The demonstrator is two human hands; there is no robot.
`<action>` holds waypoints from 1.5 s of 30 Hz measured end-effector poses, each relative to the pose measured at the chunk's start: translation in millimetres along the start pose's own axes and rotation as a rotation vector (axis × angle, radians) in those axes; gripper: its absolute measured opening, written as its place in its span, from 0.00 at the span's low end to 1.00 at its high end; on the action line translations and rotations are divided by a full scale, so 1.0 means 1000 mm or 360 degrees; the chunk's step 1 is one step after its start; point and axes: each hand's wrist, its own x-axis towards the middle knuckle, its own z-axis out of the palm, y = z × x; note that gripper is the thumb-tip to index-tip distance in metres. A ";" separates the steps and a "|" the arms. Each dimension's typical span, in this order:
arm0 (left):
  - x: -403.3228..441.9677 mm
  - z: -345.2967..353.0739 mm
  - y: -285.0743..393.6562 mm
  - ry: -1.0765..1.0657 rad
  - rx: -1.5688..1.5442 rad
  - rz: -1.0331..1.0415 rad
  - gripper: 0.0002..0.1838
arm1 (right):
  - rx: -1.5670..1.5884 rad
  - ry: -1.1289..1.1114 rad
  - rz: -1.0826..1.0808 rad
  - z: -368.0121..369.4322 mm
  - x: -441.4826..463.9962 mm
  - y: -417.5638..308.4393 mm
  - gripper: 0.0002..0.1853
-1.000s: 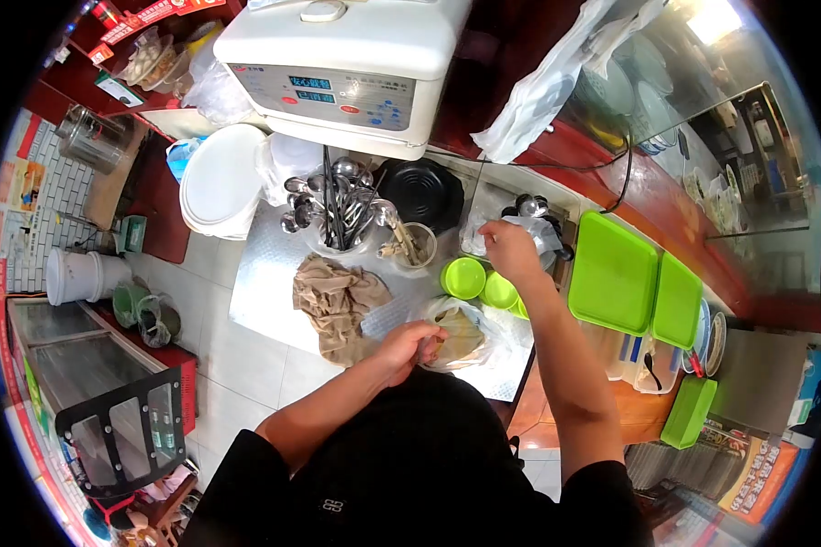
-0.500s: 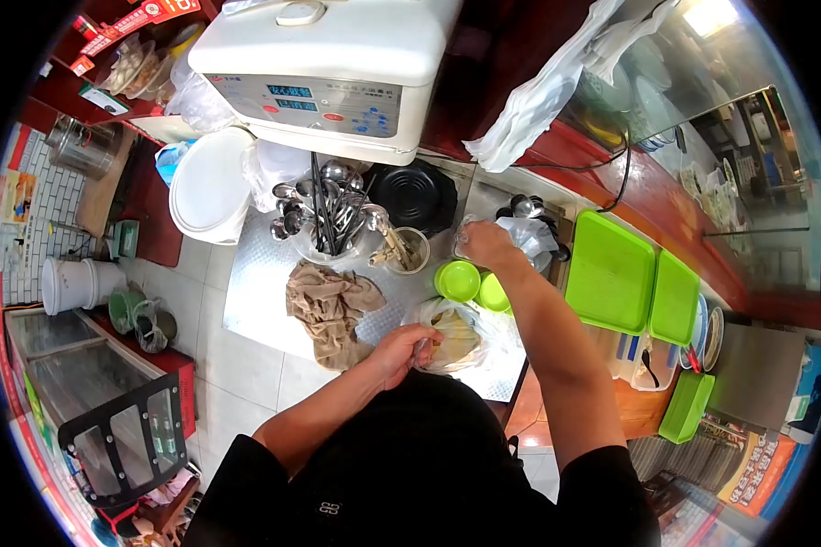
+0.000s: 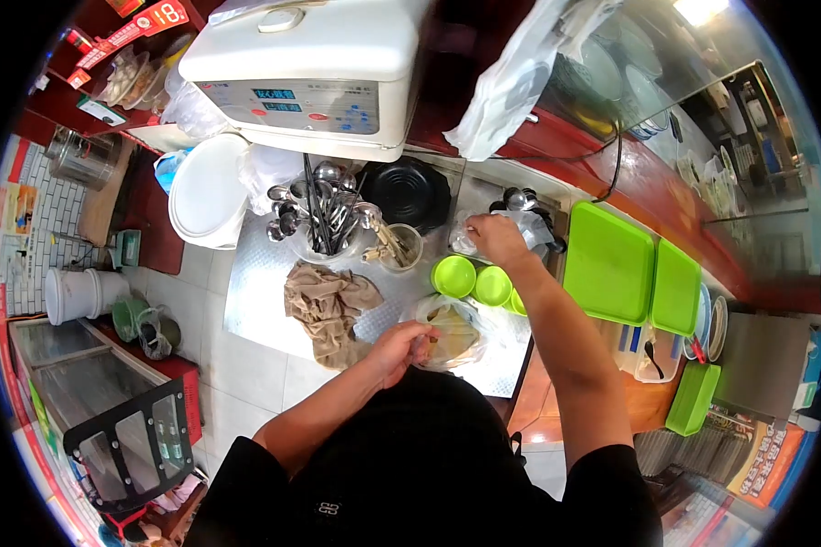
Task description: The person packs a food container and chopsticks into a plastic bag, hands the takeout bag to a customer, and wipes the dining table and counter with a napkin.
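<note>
- We note the left hand (image 3: 398, 354) at the near edge of the metal tabletop (image 3: 257, 296), fingers curled in and pinching the gathered side of a clear bag (image 3: 453, 335).
- The bag lies on the tabletop just in front of the dark shirt; we see something yellowish through its film, contents too blurred to name.
- Right arm stretched forward. We find the right hand (image 3: 498, 237) over crumpled clear plastic (image 3: 532, 227), fingers bunched and pointing down; we cannot tell whether they grip it.
- Black-handled spoons (image 3: 520, 198) lie just beyond that plastic.
- Between the two hands we record a row of green cups (image 3: 453, 277), the last partly hidden by the right forearm.
- Left of the bag, a rumpled brown cloth (image 3: 330, 308) on the metal.
- Beyond the cloth we see a tub (image 3: 320, 252) crowded with upright spoons and dark chopsticks; beside it, a clear cup (image 3: 409, 263) with wooden sticks leaning out.
- Behind these, a black dish (image 3: 405, 193) and a white machine (image 3: 292, 55) with a lit display.
- To the right of the forearm we log two flat green trays (image 3: 609, 264), side by side.
</note>
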 end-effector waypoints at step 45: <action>-0.024 0.022 -0.026 -0.0067 0.0176 0.0279 0.11 | 0.1197 0.0841 0.1154 0.125 -0.245 -0.029 0.24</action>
